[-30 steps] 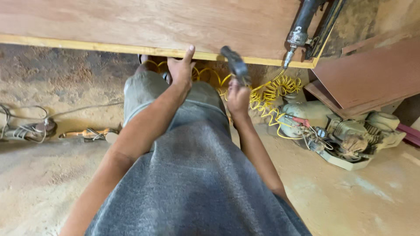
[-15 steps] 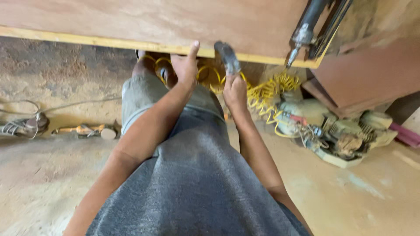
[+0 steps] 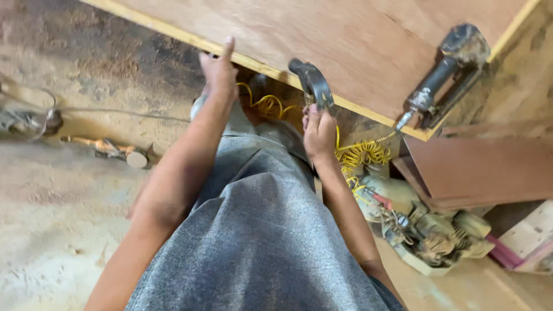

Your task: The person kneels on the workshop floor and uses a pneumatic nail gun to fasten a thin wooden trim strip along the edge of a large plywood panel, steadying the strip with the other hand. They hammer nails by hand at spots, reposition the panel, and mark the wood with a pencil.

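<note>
I am looking into a woodworking shop. Just beyond my right hand (image 3: 318, 129) a pale plywood panel with a yellow edge (image 3: 345, 46) carries a dark pneumatic nail gun (image 3: 443, 75); a coiled yellow air hose (image 3: 360, 154) lies beside that hand, over the sawdust-covered floor (image 3: 52, 230).

Two hands are seen: the left hand (image 3: 218, 68) and the right hand (image 3: 318, 129). One hammer (image 3: 311, 84) is gripped in the right fingers. One plywood board (image 3: 345, 40) is touched by the left fingers. One nail gun (image 3: 443, 75) and one yellow coiled hose (image 3: 360, 152) are counted beyond the right fingers.
</note>
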`<control>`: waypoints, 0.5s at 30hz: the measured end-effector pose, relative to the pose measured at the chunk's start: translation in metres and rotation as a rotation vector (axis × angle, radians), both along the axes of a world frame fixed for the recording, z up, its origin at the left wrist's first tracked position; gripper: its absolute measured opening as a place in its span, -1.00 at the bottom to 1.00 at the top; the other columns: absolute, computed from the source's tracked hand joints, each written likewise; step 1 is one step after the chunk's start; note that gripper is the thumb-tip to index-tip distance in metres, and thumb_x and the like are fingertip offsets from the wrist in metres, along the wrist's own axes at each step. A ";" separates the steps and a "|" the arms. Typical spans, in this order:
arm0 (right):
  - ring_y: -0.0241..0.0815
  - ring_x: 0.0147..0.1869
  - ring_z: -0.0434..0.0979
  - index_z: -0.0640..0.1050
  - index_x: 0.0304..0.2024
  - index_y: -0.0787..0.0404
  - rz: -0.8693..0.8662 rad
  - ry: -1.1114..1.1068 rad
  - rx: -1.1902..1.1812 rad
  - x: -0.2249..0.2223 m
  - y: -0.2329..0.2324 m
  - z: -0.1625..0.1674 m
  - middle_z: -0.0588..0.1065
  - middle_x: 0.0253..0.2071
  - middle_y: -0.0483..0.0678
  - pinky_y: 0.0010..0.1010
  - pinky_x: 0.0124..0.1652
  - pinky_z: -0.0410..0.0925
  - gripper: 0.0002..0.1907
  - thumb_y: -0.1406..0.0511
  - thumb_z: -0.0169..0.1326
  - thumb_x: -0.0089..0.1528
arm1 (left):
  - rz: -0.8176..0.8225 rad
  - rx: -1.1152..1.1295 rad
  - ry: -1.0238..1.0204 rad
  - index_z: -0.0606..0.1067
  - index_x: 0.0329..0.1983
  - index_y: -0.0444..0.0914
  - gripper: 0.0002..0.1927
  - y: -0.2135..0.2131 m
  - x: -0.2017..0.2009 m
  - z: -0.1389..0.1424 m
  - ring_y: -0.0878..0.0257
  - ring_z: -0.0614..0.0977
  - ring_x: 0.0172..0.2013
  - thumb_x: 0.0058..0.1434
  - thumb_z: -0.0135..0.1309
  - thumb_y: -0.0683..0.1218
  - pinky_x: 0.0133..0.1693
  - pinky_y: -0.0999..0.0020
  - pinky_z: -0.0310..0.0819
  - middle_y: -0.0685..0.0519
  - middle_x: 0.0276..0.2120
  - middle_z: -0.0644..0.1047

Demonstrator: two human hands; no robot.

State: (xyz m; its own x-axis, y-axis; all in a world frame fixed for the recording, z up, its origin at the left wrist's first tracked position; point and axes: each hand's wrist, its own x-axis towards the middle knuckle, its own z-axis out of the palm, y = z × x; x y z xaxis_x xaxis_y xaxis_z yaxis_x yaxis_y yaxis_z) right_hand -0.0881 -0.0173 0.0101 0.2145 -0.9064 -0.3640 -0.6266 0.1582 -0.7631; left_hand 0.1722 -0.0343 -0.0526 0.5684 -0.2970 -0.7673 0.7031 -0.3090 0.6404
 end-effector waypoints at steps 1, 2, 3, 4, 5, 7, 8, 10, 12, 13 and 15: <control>-0.16 -0.49 0.47 0.54 -0.25 0.35 0.045 -0.056 -0.012 0.010 0.000 0.002 0.47 -0.55 0.01 -0.27 -0.45 0.32 -0.58 0.15 -0.15 0.46 | 0.032 -0.074 -0.071 0.07 0.40 -0.37 -0.09 0.000 -0.001 -0.001 0.01 0.50 0.17 0.15 0.35 -0.05 0.15 0.10 0.47 -0.19 0.21 0.40; -0.10 -0.46 0.51 0.54 -0.23 0.36 0.110 -0.030 -0.051 0.020 -0.001 0.001 0.49 -0.53 0.04 -0.22 -0.42 0.35 -0.59 0.15 -0.15 0.45 | 0.058 -0.145 -0.136 0.15 0.37 -0.42 -0.16 0.000 -0.004 -0.003 0.01 0.51 0.16 0.17 0.35 -0.07 0.18 0.15 0.43 -0.22 0.19 0.44; -0.03 -0.44 0.56 0.54 -0.20 0.36 0.177 -0.006 -0.098 0.030 -0.004 -0.002 0.51 -0.51 0.08 -0.17 -0.39 0.38 -0.59 0.15 -0.15 0.44 | 0.086 -0.223 -0.203 0.22 0.33 -0.47 -0.23 0.000 -0.006 -0.004 0.00 0.53 0.15 0.20 0.36 -0.09 0.20 0.20 0.39 -0.24 0.17 0.48; 0.03 -0.41 0.60 0.55 -0.18 0.37 0.248 0.015 -0.152 0.038 -0.009 -0.006 0.53 -0.48 0.11 -0.12 -0.36 0.41 -0.59 0.16 -0.16 0.43 | 0.084 -0.218 -0.221 0.23 0.32 -0.47 -0.23 0.000 -0.006 -0.004 0.02 0.54 0.13 0.18 0.36 -0.08 0.18 0.23 0.41 -0.23 0.16 0.49; 0.12 -0.37 0.58 0.54 -0.18 0.37 0.274 0.077 -0.145 0.045 -0.015 -0.010 0.53 -0.47 0.15 -0.06 -0.34 0.39 -0.59 0.15 -0.17 0.44 | 0.081 -0.214 -0.241 0.24 0.31 -0.47 -0.22 0.000 -0.005 -0.004 0.04 0.55 0.11 0.17 0.36 -0.07 0.17 0.25 0.42 -0.22 0.14 0.50; 0.29 -0.30 0.56 0.54 -0.19 0.37 0.322 0.200 -0.119 0.052 -0.020 -0.016 0.52 -0.43 0.24 0.06 -0.31 0.34 -0.57 0.15 -0.19 0.46 | 0.063 -0.179 -0.281 0.23 0.31 -0.46 -0.20 0.001 -0.003 -0.002 0.07 0.54 0.10 0.16 0.37 -0.04 0.17 0.27 0.41 -0.20 0.13 0.50; 0.30 -0.29 0.56 0.54 -0.21 0.36 0.321 0.190 -0.113 0.053 -0.022 -0.017 0.53 -0.43 0.24 0.06 -0.30 0.35 -0.57 0.15 -0.19 0.46 | 0.051 -0.163 -0.307 0.21 0.32 -0.45 -0.18 0.001 -0.002 -0.002 0.07 0.53 0.12 0.16 0.38 -0.03 0.18 0.27 0.39 -0.19 0.14 0.48; 0.32 -0.27 0.56 0.54 -0.26 0.35 0.319 0.170 -0.101 0.055 -0.025 -0.018 0.53 -0.42 0.24 0.08 -0.28 0.36 -0.56 0.14 -0.19 0.45 | 0.048 -0.136 -0.337 0.22 0.32 -0.44 -0.17 0.001 0.000 0.001 0.06 0.54 0.13 0.17 0.40 -0.01 0.20 0.24 0.40 -0.20 0.15 0.49; 0.28 -0.29 0.56 0.54 -0.32 0.32 0.327 0.200 -0.174 0.061 -0.026 -0.012 0.53 -0.44 0.21 0.05 -0.28 0.35 -0.54 0.13 -0.18 0.47 | 0.042 -0.108 -0.321 0.28 0.32 -0.44 -0.19 0.002 0.003 0.005 0.02 0.58 0.12 0.16 0.40 0.01 0.20 0.19 0.46 -0.22 0.15 0.54; 0.25 -0.30 0.56 0.53 -0.36 0.30 0.345 0.196 -0.229 0.059 -0.025 -0.015 0.54 -0.45 0.19 0.04 -0.27 0.35 -0.52 0.12 -0.18 0.47 | 0.025 -0.113 -0.251 0.25 0.32 -0.42 -0.15 0.002 0.008 0.008 0.01 0.57 0.10 0.10 0.40 0.02 0.14 0.15 0.50 -0.22 0.14 0.52; 0.11 -0.40 0.56 0.53 -0.35 0.29 0.244 0.212 -0.059 0.063 -0.023 -0.016 0.51 -0.52 0.11 -0.07 -0.35 0.36 -0.52 0.11 -0.20 0.45 | 0.000 -0.120 -0.117 0.19 0.31 -0.38 -0.07 0.007 0.024 0.014 -0.01 0.56 0.08 -0.01 0.41 0.03 0.01 0.06 0.57 -0.22 0.13 0.47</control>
